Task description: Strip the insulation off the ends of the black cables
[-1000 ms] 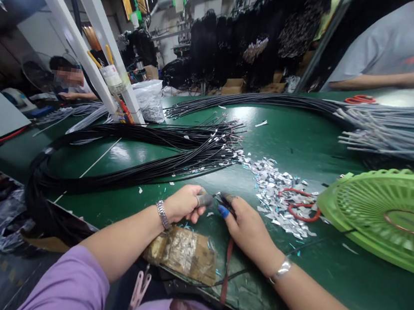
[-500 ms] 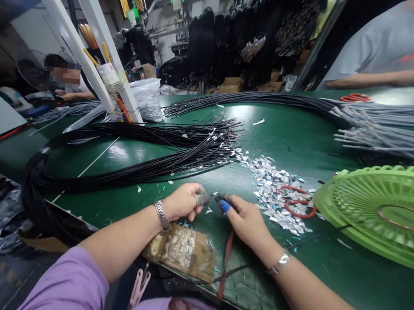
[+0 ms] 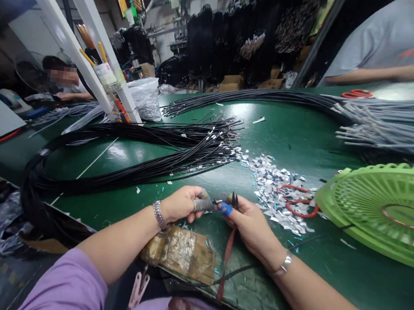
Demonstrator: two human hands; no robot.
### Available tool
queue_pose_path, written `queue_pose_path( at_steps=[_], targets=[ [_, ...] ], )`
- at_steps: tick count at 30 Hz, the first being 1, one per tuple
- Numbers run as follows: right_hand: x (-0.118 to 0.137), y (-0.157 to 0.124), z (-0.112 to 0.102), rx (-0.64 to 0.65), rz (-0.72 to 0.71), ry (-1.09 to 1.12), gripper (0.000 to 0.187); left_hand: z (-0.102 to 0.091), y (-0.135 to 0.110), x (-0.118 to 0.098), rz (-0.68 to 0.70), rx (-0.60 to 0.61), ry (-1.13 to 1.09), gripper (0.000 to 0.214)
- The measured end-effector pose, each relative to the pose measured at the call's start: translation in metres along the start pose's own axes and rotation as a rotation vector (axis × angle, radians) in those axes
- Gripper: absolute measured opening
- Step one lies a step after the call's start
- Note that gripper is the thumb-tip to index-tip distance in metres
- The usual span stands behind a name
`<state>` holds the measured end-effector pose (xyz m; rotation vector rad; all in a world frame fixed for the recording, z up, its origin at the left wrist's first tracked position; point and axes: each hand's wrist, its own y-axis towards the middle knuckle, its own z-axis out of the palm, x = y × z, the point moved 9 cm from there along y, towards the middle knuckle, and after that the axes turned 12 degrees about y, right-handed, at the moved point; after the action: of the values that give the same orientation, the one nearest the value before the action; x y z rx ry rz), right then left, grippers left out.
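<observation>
My left hand (image 3: 185, 203), with grey finger covers on the fingertips, is closed in a pinch on the end of a thin black cable (image 3: 215, 202). Close beside it, my right hand (image 3: 247, 221) is closed too. It has a blue wrap on the thumb and grey covering on a finger. A small dark tool with two pointed prongs (image 3: 235, 200) sticks up from the right hand's fingers; its lower part is hidden. The fingertips of both hands nearly meet at the cable end. A dark red strap (image 3: 227, 258) hangs below my right hand.
Black cable bundles (image 3: 145, 167) curve across the green table (image 3: 197, 174). White and blue scraps (image 3: 275, 183) surround red-handled scissors (image 3: 300, 209). A green fan (image 3: 392, 213) stands right, a taped cardboard piece (image 3: 183, 252) in front. Grey cables (image 3: 376, 125) lie near a co-worker (image 3: 390, 46).
My right hand has turned, so the tool's dark prongs now point up above its fingers. Both hands have drawn closer together at the cable end.
</observation>
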<state>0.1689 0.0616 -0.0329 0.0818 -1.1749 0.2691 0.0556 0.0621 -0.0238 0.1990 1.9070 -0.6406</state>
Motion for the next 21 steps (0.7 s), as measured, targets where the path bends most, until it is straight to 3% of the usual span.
queue_pose_path(
  at_steps=[6, 12, 17, 21],
  targets=[
    [-0.006, 0.0, 0.007, 0.113, 0.074, 0.114, 0.037, 0.004, -0.001, 0.002, 0.009, 0.097, 0.014, 0.037],
    [-0.011, -0.006, 0.023, 0.369, 0.216, 0.113, 0.04, 0.012, -0.007, -0.004, 0.123, 0.227, 0.216, 0.037],
    [-0.011, -0.007, 0.022, 0.379, 0.238, 0.053, 0.036, 0.009, -0.015, -0.028, 0.429, 0.116, 0.542, 0.025],
    [-0.009, -0.003, 0.014, 0.307, 0.215, 0.024, 0.03, 0.002, -0.018, -0.035, 0.477, -0.022, 0.705, 0.021]
  ],
)
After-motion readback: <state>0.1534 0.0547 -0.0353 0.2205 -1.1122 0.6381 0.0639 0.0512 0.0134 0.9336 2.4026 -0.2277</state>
